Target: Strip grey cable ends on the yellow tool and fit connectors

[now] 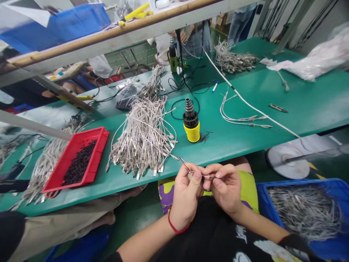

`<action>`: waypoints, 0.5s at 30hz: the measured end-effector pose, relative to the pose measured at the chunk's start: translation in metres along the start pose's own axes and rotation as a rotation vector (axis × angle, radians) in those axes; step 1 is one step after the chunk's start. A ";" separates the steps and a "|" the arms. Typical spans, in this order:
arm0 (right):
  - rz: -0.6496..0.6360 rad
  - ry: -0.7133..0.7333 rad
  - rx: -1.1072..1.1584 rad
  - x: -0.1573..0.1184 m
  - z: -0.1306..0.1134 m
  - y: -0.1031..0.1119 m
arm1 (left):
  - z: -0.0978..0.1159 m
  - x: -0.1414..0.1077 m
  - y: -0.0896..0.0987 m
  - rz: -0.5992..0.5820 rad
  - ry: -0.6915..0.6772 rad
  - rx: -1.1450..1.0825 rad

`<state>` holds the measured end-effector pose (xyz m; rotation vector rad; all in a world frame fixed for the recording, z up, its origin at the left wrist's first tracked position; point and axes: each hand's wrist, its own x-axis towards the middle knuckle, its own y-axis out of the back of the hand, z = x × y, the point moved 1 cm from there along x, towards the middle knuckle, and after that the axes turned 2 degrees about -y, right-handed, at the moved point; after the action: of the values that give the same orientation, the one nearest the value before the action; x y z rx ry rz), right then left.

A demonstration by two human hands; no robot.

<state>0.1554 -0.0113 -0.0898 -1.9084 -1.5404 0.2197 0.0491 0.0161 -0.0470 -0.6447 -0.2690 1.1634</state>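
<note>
Both my hands are raised close together in front of the table's edge, above my lap. My left hand (188, 193) is closed around a thin cable (184, 163) whose shiny end sticks out past the thumb and forefinger. My right hand (227, 187) pinches a thin dark piece (218, 177), which looks like a small sleeve, in line with the wire between the hands. The fingers partly hide both. Beyond them, a yellow and black heat gun (191, 131) stands nozzle up. Left of it lies a heap of grey USB cables (144, 134).
A red tray (102, 136) of small black pieces is at the left. Loose cables (242, 118), a cutter (278, 108) and a white cord (245, 100) lie at the right. A blue bin (264, 196) of cables stands beside me. A person's leg (73, 225) is at my left.
</note>
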 end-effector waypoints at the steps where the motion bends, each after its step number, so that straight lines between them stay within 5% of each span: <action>1: -0.001 0.001 0.001 0.000 0.000 0.000 | 0.000 0.000 0.000 0.000 -0.001 -0.002; 15: 0.018 0.025 -0.059 0.001 0.003 0.007 | -0.001 0.001 0.000 0.032 -0.007 0.001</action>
<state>0.1599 -0.0100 -0.0960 -1.9640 -1.5293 0.1586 0.0500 0.0164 -0.0473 -0.6463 -0.2654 1.1968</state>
